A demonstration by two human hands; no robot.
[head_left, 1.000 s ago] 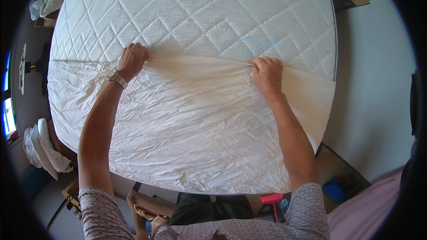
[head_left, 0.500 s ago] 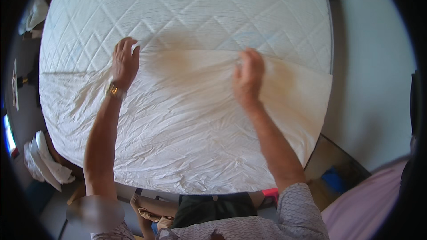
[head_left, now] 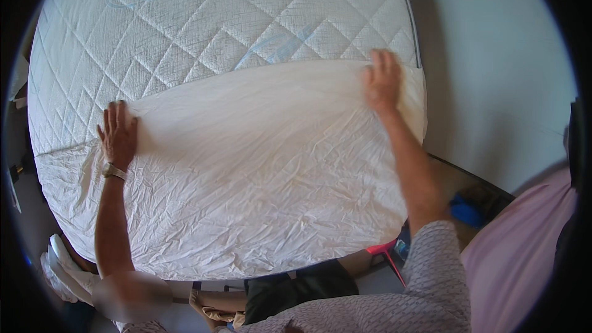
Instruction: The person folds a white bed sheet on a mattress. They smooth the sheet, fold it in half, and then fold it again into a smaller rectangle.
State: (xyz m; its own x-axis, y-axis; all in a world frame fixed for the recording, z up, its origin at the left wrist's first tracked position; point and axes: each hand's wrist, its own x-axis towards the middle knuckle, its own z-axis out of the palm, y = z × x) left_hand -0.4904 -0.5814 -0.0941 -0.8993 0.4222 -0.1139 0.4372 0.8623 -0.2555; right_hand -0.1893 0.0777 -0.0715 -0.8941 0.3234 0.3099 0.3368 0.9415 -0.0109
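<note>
A cream-white fitted-looking sheet (head_left: pixel 259 166) covers the near half of a white quilted mattress (head_left: pixel 203 18), wrinkled toward the near side and smoother along its far edge. My left hand (head_left: pixel 118 135), a watch on its wrist, lies with fingers spread at the sheet's far edge on the left. Over the sheet's far right corner is my right hand (head_left: pixel 382 86). Its fingers look stretched out, though motion smears them. Neither hand visibly grips the cloth. Beyond the sheet's edge the quilting is bare.
A pale wall (head_left: pixel 493 61) runs close along the mattress's right side. Pink fabric (head_left: pixel 518 240) hangs at the lower right, near a blue item (head_left: pixel 467 211) on the floor. A red-edged stool or chair (head_left: pixel 387 250) stands by the near edge. White bundled cloth (head_left: pixel 65 271) sits at the lower left.
My hands have moved apart, the left one nearer and leftward, the right one to the right. The sheet's middle lies flatter. The whole view has shifted.
</note>
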